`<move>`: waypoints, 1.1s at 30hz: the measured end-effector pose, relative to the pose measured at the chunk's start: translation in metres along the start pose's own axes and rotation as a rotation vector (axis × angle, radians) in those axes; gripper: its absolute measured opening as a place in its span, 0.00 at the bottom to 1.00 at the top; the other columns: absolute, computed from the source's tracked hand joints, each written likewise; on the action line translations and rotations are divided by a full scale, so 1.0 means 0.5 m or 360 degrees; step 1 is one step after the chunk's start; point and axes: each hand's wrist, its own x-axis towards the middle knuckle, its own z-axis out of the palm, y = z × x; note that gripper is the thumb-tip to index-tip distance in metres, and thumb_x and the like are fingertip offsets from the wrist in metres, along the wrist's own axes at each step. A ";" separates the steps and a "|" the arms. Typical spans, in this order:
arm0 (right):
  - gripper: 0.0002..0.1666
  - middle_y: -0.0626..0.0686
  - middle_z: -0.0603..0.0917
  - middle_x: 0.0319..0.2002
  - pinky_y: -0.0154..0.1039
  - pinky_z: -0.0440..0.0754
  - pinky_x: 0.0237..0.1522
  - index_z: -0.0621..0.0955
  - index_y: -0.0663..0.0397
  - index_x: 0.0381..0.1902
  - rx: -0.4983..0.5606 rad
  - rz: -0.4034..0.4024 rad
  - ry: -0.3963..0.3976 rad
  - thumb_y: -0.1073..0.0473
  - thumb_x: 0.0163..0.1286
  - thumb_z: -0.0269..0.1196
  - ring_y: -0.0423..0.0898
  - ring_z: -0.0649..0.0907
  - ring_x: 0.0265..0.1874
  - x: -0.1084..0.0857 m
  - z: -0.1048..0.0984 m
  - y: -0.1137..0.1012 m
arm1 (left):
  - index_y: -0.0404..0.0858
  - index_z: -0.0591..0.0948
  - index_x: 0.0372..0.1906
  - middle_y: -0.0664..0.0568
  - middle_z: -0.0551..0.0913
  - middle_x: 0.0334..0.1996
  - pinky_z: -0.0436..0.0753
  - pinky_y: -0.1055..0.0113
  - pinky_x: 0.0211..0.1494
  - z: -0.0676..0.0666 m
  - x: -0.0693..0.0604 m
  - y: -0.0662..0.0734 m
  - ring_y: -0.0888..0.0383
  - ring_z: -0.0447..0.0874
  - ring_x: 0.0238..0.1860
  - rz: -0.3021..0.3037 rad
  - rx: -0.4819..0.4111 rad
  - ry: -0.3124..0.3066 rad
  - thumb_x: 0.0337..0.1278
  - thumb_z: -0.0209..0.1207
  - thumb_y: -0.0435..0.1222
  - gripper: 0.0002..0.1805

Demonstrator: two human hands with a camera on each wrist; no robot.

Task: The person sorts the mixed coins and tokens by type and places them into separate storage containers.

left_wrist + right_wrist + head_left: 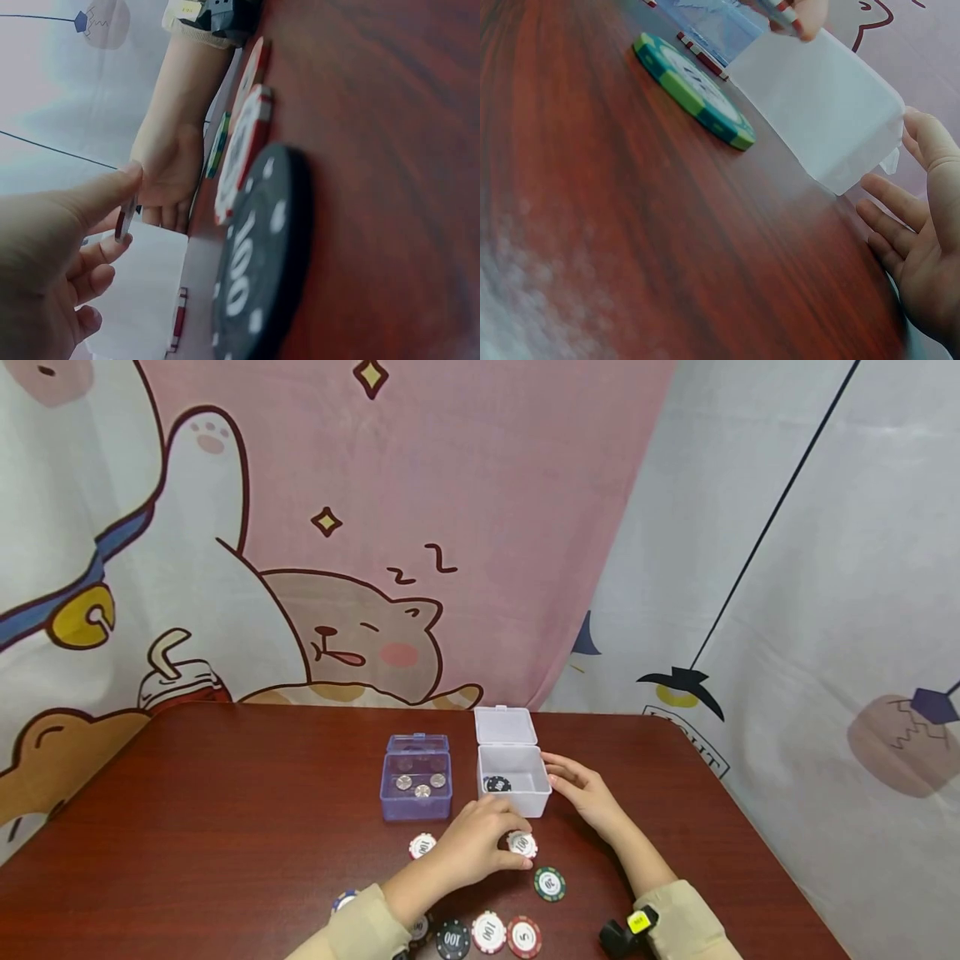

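My left hand [474, 845] pinches a white-and-red poker chip [522, 844] marked 100 between thumb and fingertips, just in front of the white plastic box [534, 806]. In the left wrist view, this pinched chip [126, 217] is seen nearly edge-on. The white box has its lid [506, 727] up, and a black chip [497, 784] lies inside. Beside that box's right wall is my right hand [588, 795], fingers extended; its thumb touches a corner of the box in the right wrist view.
A translucent blue box [416, 811] with its lid raised holds three silver coins [422, 791]. Across the table front lie a green chip [550, 883], a red chip [524, 937], white-and-red chips [489, 932], a black chip [453, 939] and a blue chip [344, 900], partly behind the left sleeve.
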 end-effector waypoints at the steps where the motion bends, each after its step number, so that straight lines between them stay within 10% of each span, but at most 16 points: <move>1: 0.25 0.71 0.77 0.54 0.33 0.73 0.50 0.70 0.70 0.64 0.0001 0.0001 -0.0001 0.69 0.70 0.56 0.65 0.75 0.55 -0.001 0.000 -0.001 | 0.46 0.86 0.42 0.63 0.78 0.38 0.70 0.68 0.46 -0.002 0.000 0.000 0.64 0.72 0.44 0.0004 -0.0012 0.0010 0.44 0.70 0.50 0.18; 23: 0.25 0.67 0.78 0.53 0.34 0.74 0.50 0.70 0.68 0.64 -0.0038 -0.0003 -0.0003 0.65 0.70 0.57 0.46 0.79 0.51 -0.002 0.000 -0.003 | 0.46 0.86 0.45 0.62 0.78 0.38 0.67 0.66 0.46 -0.027 0.017 -0.010 0.64 0.69 0.41 0.0093 0.0054 0.0151 0.46 0.70 0.50 0.20; 33: 0.25 0.63 0.79 0.54 0.34 0.73 0.50 0.72 0.61 0.65 -0.0037 -0.0007 0.0020 0.64 0.71 0.58 0.41 0.79 0.51 0.012 -0.011 0.063 | 0.45 0.87 0.44 0.59 0.79 0.38 0.68 0.62 0.49 -0.038 0.037 -0.029 0.60 0.70 0.43 0.0067 0.0081 0.0243 0.46 0.70 0.49 0.19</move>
